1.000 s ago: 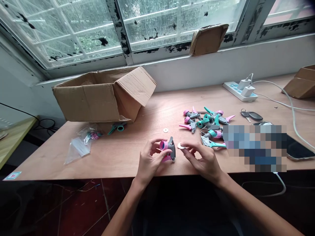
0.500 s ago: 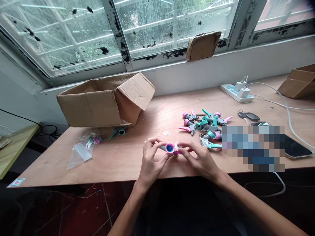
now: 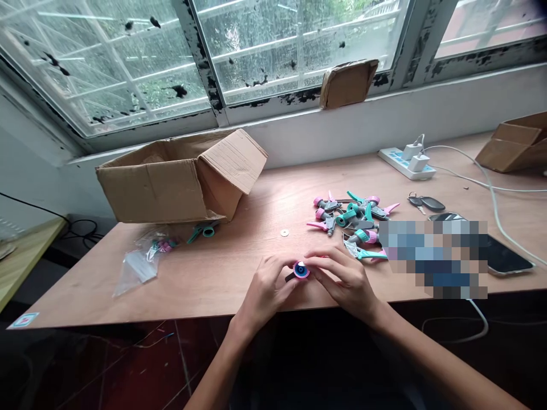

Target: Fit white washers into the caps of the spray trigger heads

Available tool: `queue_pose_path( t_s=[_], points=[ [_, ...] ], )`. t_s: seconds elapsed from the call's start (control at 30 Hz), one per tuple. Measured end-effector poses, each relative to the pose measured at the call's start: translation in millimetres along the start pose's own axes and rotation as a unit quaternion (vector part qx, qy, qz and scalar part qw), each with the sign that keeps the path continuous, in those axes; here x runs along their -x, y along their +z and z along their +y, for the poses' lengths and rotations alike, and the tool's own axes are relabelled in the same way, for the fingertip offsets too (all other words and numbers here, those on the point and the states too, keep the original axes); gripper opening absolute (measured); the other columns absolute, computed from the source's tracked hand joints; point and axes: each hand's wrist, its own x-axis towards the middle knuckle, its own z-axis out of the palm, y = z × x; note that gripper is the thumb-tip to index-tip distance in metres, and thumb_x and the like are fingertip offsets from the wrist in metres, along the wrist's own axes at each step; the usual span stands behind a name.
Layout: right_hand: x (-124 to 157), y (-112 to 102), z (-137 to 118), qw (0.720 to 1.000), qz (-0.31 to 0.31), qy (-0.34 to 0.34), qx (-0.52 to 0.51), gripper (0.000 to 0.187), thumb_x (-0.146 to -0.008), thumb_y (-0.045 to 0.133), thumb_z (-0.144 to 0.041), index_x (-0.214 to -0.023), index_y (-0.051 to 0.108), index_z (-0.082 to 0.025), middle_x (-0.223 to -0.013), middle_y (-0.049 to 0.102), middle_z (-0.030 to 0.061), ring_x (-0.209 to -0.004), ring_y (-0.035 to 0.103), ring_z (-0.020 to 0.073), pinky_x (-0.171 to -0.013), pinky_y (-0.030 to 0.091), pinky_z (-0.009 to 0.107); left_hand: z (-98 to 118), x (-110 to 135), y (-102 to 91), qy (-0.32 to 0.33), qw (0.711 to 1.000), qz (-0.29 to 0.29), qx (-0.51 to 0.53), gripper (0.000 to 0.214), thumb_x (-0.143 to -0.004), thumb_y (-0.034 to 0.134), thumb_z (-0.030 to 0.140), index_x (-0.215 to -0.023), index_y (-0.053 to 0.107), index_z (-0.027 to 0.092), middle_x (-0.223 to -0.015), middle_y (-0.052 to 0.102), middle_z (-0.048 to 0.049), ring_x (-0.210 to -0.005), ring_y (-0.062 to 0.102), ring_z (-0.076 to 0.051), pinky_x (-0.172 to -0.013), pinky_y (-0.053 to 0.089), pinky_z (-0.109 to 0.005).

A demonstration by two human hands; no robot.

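Note:
My left hand [image 3: 265, 285] is closed around a trigger spray nozzle, its pink collar [image 3: 301, 277] with a dark blue inside facing me. At the collar's upper edge sits a small white washer [image 3: 302, 264], partly hidden by fingertips. The fingers of my right hand [image 3: 344, 279] pinch at that edge, touching washer and collar. Another flat white washer [image 3: 284, 233] with a centre hole lies on the table just beyond my hands. To the right is a pile of pink, teal and grey spray nozzles [image 3: 351, 218].
An open cardboard box [image 3: 149, 191] stands at the back left, with a teal nozzle [image 3: 208, 232] and a clear plastic bag [image 3: 139, 267] before it. On the right are keys [image 3: 431, 203], a phone [image 3: 508, 256], and a power strip [image 3: 404, 165] with white cables.
The nozzle has come slightly nearer and its collar has tilted up. The white washer has moved from beside the collar to over its opening. The view has shifted a little.

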Motion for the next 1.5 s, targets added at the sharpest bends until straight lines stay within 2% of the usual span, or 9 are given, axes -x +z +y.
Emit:
queue_pose_path(
  t_s=[0.13,0.3,0.43,0.67,0.87,1.17,1.5],
  points=[
    [4.0,3.0,-0.1,0.998,-0.042,-0.029,0.022,0.031,-0.099,0.061,-0.011,-0.125,0.068,-0.026,-0.113,0.075,0.0081,-0.098,0.069,0.0220,-0.084,0.059,0.038,-2.8,0.4,0.4,0.003,1.000,0.012,-0.006,0.027,-0.095,0.071,0.023,-0.121,0.064,0.025,-0.112,0.075,-0.0049,-0.104,0.069,-0.023,-0.096,0.050,-0.037],
    [2.9,3.5,0.6,0.998,-0.044,-0.026,0.026,0.038,-0.099,0.060,-0.012,-0.132,0.066,-0.029,-0.120,0.074,0.0079,-0.105,0.069,0.0238,-0.090,0.059,0.041,-2.4,1.6,0.6,0.003,0.999,0.032,-0.005,0.028,-0.095,0.071,0.026,-0.123,0.065,0.026,-0.114,0.075,-0.0050,-0.105,0.069,-0.023,-0.094,0.052,-0.036],
    [0.5,2.9,-0.6,0.998,-0.051,-0.013,0.033,0.034,-0.100,0.060,-0.017,-0.131,0.068,-0.030,-0.123,0.073,0.0086,-0.103,0.069,0.0244,-0.087,0.060,0.041,-0.8,2.1,-0.6,-0.012,0.999,0.034,0.003,0.028,-0.096,0.070,0.028,-0.123,0.065,0.025,-0.114,0.075,-0.0057,-0.105,0.070,-0.023,-0.093,0.054,-0.036],
    [3.3,2.8,-1.1,0.996,-0.068,-0.037,0.047,0.034,-0.099,0.062,-0.014,-0.131,0.067,-0.026,-0.123,0.073,0.0097,-0.103,0.069,0.0243,-0.086,0.060,0.040,-1.9,2.0,-0.9,-0.012,0.999,0.041,-0.002,0.027,-0.096,0.069,0.025,-0.123,0.064,0.025,-0.114,0.074,-0.0054,-0.106,0.070,-0.023,-0.094,0.052,-0.036],
    [2.5,3.6,-2.7,0.997,-0.043,-0.060,0.036,0.035,-0.098,0.062,-0.011,-0.128,0.068,-0.028,-0.118,0.075,0.0078,-0.103,0.070,0.0240,-0.087,0.061,0.041,-0.6,2.2,-1.5,-0.021,0.999,0.039,-0.010,0.027,-0.097,0.069,0.027,-0.123,0.064,0.025,-0.113,0.075,-0.0053,-0.104,0.070,-0.023,-0.093,0.053,-0.037],
    [0.2,3.4,-4.2,0.996,-0.046,-0.067,0.035,0.024,-0.097,0.064,-0.015,-0.118,0.072,-0.025,-0.111,0.077,0.0072,-0.097,0.070,0.0234,-0.088,0.062,0.041,0.4,0.0,-2.2,0.012,0.999,0.027,-0.013,0.029,-0.096,0.067,0.019,-0.123,0.061,0.026,-0.116,0.074,-0.0048,-0.107,0.068,-0.023,-0.095,0.049,-0.037],
    [2.1,4.7,-5.3,0.995,-0.041,-0.072,0.049,0.020,-0.097,0.065,-0.014,-0.113,0.070,-0.023,-0.110,0.076,0.0076,-0.096,0.068,0.0242,-0.086,0.060,0.041,2.9,0.1,-2.4,0.033,0.999,0.024,-0.034,0.033,-0.094,0.069,0.014,-0.123,0.059,0.026,-0.115,0.074,-0.0036,-0.098,0.068,-0.021,-0.094,0.046,-0.037]
  ],
)
